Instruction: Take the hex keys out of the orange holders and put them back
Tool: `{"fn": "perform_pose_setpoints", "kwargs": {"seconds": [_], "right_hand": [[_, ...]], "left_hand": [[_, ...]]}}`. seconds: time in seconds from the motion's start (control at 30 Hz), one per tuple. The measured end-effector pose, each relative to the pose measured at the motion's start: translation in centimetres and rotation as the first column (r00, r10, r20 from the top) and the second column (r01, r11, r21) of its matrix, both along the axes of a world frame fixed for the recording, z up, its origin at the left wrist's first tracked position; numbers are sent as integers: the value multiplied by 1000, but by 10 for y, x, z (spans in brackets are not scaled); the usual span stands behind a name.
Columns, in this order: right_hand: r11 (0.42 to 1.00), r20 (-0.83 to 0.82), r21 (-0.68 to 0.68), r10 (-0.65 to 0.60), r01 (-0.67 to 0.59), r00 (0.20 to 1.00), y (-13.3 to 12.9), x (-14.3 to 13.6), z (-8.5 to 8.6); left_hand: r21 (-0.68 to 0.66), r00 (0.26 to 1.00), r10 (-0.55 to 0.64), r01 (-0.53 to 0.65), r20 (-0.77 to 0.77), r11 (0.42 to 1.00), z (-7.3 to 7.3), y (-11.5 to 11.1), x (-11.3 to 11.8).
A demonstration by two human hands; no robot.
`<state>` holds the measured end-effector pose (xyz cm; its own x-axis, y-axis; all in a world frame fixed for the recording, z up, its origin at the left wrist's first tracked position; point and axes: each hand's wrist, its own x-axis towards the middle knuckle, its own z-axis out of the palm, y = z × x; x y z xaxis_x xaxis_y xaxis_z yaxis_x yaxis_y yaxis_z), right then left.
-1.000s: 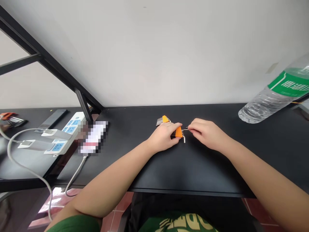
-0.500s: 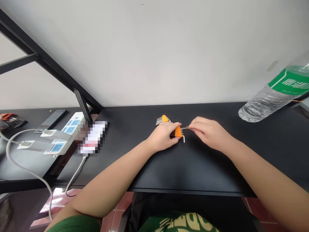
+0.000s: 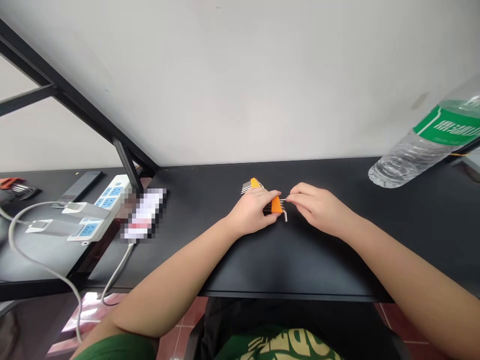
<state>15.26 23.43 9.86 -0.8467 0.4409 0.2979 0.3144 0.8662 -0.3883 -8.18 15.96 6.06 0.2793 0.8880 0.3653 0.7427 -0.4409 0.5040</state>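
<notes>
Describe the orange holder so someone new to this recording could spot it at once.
Start at the black desk and find the left hand on it. The orange holder is in that hand's grip, with thin metal keys jutting towards the right hand. The other orange item lies far left, beyond the power strip.

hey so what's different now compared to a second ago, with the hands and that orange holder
The right hand has moved left, so its fingertips are closer to the orange holder and less of the thin metal key shows between them. I see nothing newly grasped or let go. The left hand still grips the holder, and the bottle and power strip stayed put.
</notes>
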Motion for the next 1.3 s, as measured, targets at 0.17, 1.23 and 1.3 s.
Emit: {"fn": "perform_pose_setpoints", "kwargs": {"seconds": [0.17,1.23,1.3], "right_hand": [[959,-108,-282,-15,-16,994,-6,-12,-2],[959,391,-40,-244,282,887,38,8,-16],[951,398,-74,-248,300,883,37,8,-14]], "left_hand": [[-16,998,-66,65,-19,998,6,-1,6],[-92,993,-25,15,-112,996,-1,2,1],[-91,993,-24,14,-116,996,-1,3,1]]}}
